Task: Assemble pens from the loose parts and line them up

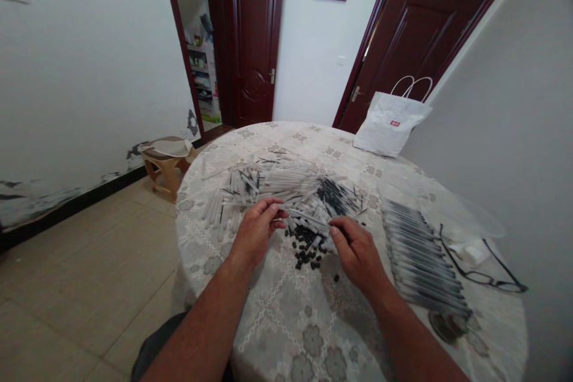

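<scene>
My left hand (258, 228) and my right hand (354, 250) are over a round table (286, 322) with a patterned cloth. Between them runs a thin pen part (307, 218); the left fingers pinch one end and the right fingers close on the other end. Just beyond lies a heap of white pen barrels (273, 188) and a clump of dark refills (333, 194). Several small black caps (307, 245) are scattered under my hands. A neat row of assembled pens (418, 256) lies to the right of my right hand.
Black-framed glasses (481, 271) lie at the table's right edge by clear plastic (465, 218). A white paper bag (389, 122) stands at the far side. A low wooden stool (168, 164) sits left of the table. Two dark red doors (253, 42) are behind.
</scene>
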A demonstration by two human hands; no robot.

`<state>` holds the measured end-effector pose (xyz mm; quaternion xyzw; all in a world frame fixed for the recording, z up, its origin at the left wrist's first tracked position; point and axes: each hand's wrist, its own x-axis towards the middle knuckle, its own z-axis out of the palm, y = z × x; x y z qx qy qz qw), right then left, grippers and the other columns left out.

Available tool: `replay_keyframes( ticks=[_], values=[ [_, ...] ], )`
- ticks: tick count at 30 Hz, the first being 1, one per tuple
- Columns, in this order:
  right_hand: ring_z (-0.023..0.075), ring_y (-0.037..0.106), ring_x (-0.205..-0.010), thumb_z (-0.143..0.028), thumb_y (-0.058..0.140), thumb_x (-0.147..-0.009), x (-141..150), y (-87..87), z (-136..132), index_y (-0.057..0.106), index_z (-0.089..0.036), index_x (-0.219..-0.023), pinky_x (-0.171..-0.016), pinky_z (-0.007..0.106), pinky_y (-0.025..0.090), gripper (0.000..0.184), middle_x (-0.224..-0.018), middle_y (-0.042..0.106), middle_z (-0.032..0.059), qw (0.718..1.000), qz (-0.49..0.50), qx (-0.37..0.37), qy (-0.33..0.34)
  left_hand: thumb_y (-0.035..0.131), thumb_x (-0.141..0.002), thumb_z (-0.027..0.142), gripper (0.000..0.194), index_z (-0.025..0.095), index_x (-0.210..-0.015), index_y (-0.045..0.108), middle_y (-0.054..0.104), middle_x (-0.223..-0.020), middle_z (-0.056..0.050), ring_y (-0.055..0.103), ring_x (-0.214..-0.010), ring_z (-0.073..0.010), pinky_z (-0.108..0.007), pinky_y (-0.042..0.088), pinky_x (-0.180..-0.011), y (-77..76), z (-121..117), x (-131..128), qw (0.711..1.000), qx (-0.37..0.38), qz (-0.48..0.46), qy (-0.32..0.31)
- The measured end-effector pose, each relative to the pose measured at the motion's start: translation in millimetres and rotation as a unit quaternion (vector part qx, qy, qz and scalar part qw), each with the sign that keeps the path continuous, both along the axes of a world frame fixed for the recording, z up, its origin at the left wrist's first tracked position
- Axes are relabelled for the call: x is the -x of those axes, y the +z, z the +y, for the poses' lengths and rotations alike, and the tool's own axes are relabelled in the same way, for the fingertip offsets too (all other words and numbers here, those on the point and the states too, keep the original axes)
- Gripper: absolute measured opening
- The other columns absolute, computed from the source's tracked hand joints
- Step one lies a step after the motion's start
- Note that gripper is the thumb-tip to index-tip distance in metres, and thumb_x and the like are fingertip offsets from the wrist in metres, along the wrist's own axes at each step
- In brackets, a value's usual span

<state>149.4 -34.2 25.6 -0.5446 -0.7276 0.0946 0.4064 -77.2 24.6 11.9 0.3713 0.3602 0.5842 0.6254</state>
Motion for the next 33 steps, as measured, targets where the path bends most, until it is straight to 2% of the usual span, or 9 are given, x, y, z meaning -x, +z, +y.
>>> replay_keyframes(
  ticks=[9,14,17,21,23,29,31,33],
  values=[
    [0.0211,0.066,-0.081,-0.031,0.051,-0.1,7,-3.0,0,0.066,-0.022,-0.098,-0.073,0.031,0.048,0.018,-0.088,0.071,0.0054,1.0,-0.012,-0.009,0.008,0.074,-0.083,0.034,0.031,0.015,-0.107,0.075,0.072,-0.088,-0.006,0.069,-0.079,-0.0164,-0.028,0.059,-0.069,-1.5,-2,-4,0.999,-0.019,0.027,-0.014],
    [0.0216,0.07,-0.083,-0.031,0.052,-0.101,11,-12.4,1,0.066,-0.021,-0.108,-0.076,0.031,0.05,0.019,-0.094,0.074,0.0075,0.997,-0.073,-0.015,0.035,0.074,-0.085,0.034,0.031,0.014,-0.109,0.073,0.076,-0.103,-0.011,0.073,-0.09,-0.0199,-0.033,0.062,-0.078,1.5,-4,-4,1.0,-0.014,0.0,-0.015],
    [0.0227,0.071,-0.086,-0.03,0.05,-0.102,14,-18.7,1,0.066,-0.02,-0.112,-0.079,0.032,0.051,0.021,-0.098,0.075,0.0099,0.99,-0.123,-0.043,0.05,0.075,-0.084,0.035,0.031,0.014,-0.106,0.072,0.077,-0.104,-0.013,0.074,-0.097,-0.023,-0.034,0.063,-0.08,4.3,-5,-4,1.0,-0.003,-0.016,0.0],
    [0.0232,0.07,-0.086,-0.029,0.049,-0.102,17,-20.1,-1,0.066,-0.021,-0.111,-0.081,0.033,0.051,0.021,-0.097,0.075,0.0101,0.991,-0.111,-0.061,0.053,0.077,-0.082,0.035,0.03,0.014,-0.104,0.073,0.077,-0.103,-0.012,0.075,-0.096,-0.0233,-0.035,0.063,-0.082,3.3,-5,-2,1.0,-0.011,-0.013,-0.004],
    [0.0226,0.07,-0.083,-0.03,0.05,-0.102,18,-16.5,-3,0.066,-0.022,-0.108,-0.078,0.032,0.05,0.019,-0.093,0.074,0.0083,0.995,-0.079,-0.039,0.052,0.077,-0.083,0.035,0.03,0.015,-0.104,0.074,0.078,-0.104,-0.012,0.075,-0.095,-0.0227,-0.034,0.063,-0.083,1.3,-4,-1,1.0,-0.017,-0.006,-0.01],
    [0.017,0.061,-0.067,-0.036,0.054,-0.1,19,-3.3,-7,0.064,-0.023,-0.091,-0.063,0.027,0.043,0.019,-0.074,0.066,-0.0002,0.994,0.038,0.09,0.048,0.076,-0.084,0.036,0.03,0.015,-0.105,0.074,0.078,-0.105,-0.012,0.075,-0.095,-0.0235,-0.037,0.063,-0.084,-0.6,-5,0,0.999,-0.017,0.011,-0.027],
    [0.0155,0.056,-0.065,-0.039,0.056,-0.098,19,-5.0,-6,0.064,-0.022,-0.088,-0.06,0.026,0.04,0.021,-0.071,0.061,-0.0013,0.988,0.08,0.124,0.055,0.076,-0.084,0.036,0.03,0.015,-0.105,0.074,0.078,-0.107,-0.013,0.075,-0.099,-0.0254,-0.037,0.063,-0.084,0.7,-6,0,0.999,-0.018,0.011,-0.029],
    [0.0135,0.049,-0.059,-0.043,0.058,-0.096,19,-10.2,-4,0.062,-0.022,-0.087,-0.054,0.024,0.037,0.024,-0.066,0.056,-0.0031,0.969,0.156,0.179,0.07,0.076,-0.084,0.035,0.029,0.015,-0.104,0.074,0.078,-0.107,-0.014,0.074,-0.103,-0.0271,-0.038,0.063,-0.084,2.2,-6,0,0.999,-0.018,0.009,-0.031]
  ],
)
